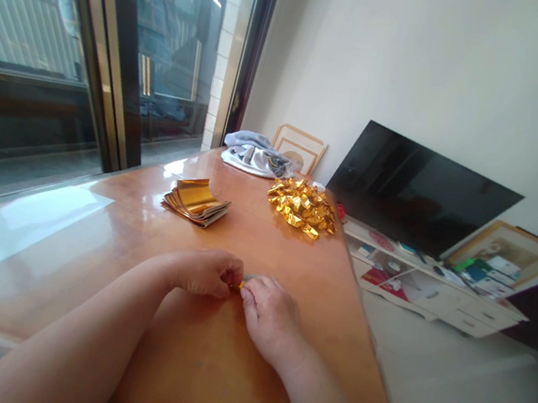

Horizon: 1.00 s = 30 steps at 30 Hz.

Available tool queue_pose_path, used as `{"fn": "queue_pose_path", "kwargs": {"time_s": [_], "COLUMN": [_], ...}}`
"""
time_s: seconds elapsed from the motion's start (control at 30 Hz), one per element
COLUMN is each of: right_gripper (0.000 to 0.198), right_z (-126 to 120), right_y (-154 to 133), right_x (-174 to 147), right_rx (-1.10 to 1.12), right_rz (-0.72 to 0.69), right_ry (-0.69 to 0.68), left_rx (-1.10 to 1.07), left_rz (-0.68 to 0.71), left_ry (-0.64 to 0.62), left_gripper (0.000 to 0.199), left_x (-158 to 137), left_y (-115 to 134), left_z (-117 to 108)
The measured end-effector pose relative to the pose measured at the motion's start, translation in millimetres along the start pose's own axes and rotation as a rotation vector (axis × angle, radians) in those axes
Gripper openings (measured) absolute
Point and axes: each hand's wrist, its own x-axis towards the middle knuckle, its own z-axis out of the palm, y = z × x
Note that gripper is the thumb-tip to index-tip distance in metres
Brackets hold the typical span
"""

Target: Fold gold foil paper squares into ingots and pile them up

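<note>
Near the middle of the wooden table, my left hand and my right hand meet with bent fingers. Between their fingertips shows a small bit of gold foil paper; most of it is hidden by the fingers. Both hands are closed on it, low over the tabletop. Beyond my left hand lies a stack of gold foil sheets, curled up at the edges. Farther off to the right is a heap of folded gold foil pieces, shiny and piled loosely.
The glossy wooden table has its right edge beside my right arm. Folded cloth lies at its far end, with picture frames behind. Sliding glass doors run along the left. A television stands over a white cabinet.
</note>
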Motion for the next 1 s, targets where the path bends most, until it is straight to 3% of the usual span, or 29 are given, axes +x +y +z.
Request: {"fn": "queue_pose_path", "kwargs": {"time_s": [0.33,0.6,1.0], "right_gripper": [0.012,0.017,0.014], "right_z": [4.4,21.4,21.1], "right_y": [-4.9,4.1,3.0], "right_x": [4.9,9.2,10.8], "right_rx": [0.088,0.231,0.111], "right_rz": [0.081,0.206,0.285], "right_ry": [0.132,0.078,0.075], "left_rx": [0.119,0.069,0.072], "left_rz": [0.000,-0.067,-0.131], "left_ry": [0.050,-0.008,0.056], "left_gripper": [0.018,0.027,0.022], "left_x": [2.7,-0.8,-0.1], "left_y": [4.9,5.3,0.7], "left_z": [1.4,-1.9,-4.7]}}
